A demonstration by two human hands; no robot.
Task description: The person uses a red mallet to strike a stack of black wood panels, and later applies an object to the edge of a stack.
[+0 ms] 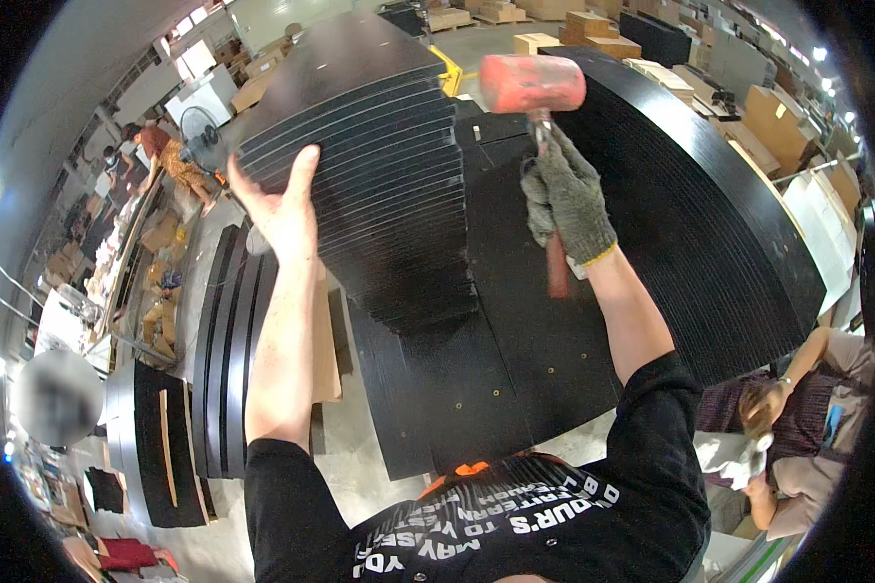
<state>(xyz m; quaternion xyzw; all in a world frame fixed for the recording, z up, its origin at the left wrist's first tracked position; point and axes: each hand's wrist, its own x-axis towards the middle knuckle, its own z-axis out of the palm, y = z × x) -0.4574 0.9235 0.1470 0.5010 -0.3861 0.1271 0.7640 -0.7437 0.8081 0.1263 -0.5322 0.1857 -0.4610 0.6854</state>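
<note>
My right hand (pixel 572 189), in a grey knit glove with a yellow cuff edge, grips the handle of a rubber mallet (pixel 533 84). The mallet's red head is raised above the black boards and slightly smeared by motion. My bare left hand (pixel 287 209) rests at the left edge of a stack of black panels (pixel 389 185), thumb stretched out and fingers spread against the side. Thin pale lines separate the layers of this stack. Under it lies a flat black board (pixel 525 360) with small brass-coloured holes near its front.
A second stack of curved black panels (pixel 710 223) stands to the right. More curved panels (pixel 226 350) lean at the left. A person's hand (pixel 763 403) holds a blurred item at the lower right. Another person (pixel 165 160) bends over a bench near a fan (pixel 201 131).
</note>
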